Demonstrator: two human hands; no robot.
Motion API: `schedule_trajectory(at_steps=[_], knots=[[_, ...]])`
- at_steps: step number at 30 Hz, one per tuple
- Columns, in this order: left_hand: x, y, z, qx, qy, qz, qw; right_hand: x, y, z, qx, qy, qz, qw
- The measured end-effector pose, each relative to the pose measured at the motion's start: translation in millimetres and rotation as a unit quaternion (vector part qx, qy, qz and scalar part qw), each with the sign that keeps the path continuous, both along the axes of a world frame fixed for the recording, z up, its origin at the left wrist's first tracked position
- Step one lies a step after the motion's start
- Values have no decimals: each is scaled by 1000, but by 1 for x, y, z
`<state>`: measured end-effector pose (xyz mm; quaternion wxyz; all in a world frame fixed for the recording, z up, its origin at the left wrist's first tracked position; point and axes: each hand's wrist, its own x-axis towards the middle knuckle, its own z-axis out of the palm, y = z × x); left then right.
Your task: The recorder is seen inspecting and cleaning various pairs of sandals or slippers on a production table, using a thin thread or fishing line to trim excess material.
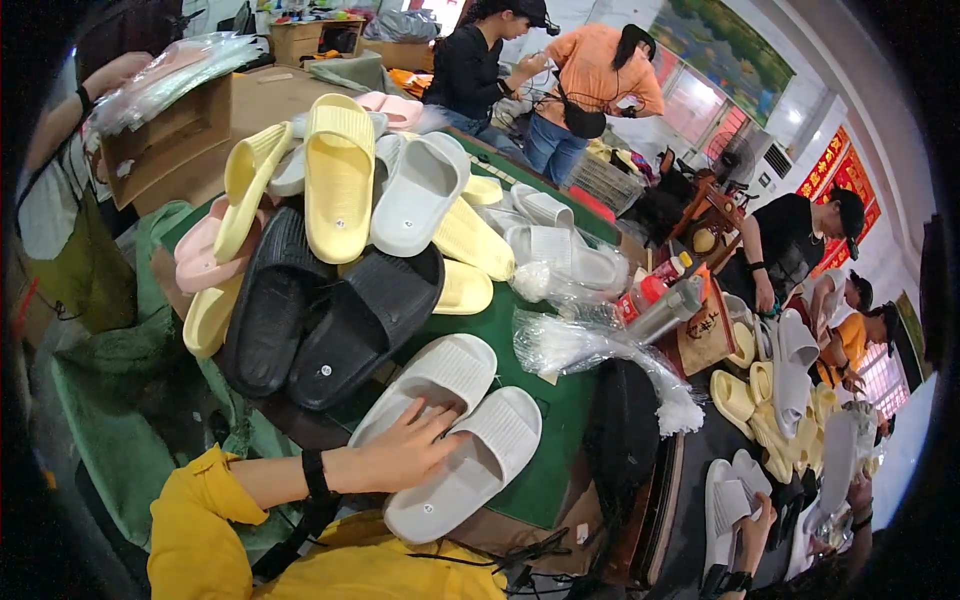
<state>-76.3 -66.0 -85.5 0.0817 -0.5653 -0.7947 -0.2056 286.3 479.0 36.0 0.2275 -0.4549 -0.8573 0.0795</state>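
Observation:
Two light grey slide slippers lie side by side in front of me: the left grey slipper [452, 362] and the right grey slipper [445, 505]. My left hand [410, 450], in a yellow sleeve with a black wristband, rests across both. Its fingers are stretched out and apart, their tips at the strap of the left slipper; the thumb is hidden. My right hand is out of view. Just beyond, a pair of black slippers [365, 335] leans against a heap with yellow slippers [340, 200], an upright grey slipper [418, 200] and a pink slipper [205, 250].
The slippers lie on a green tabletop [545, 480]. Bagged white items [570, 335] and a metal bottle [665, 310] stand to the right. A co-worker's hand [755, 530] touches other grey slippers. At the far left, a person's hand [118, 72] is by plastic bags over a cardboard box [165, 140].

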Motion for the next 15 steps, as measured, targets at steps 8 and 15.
schedule_trajectory(at_steps=[8, 15], knots=[[14, -13, 51, 124, -87, -41, 988, 8, 20, -15, -38, -13, 45, 998], [-64, -45, 141, 165, 96, 134, 972, 15, 26, -19, -23, -28, 60, 998]])
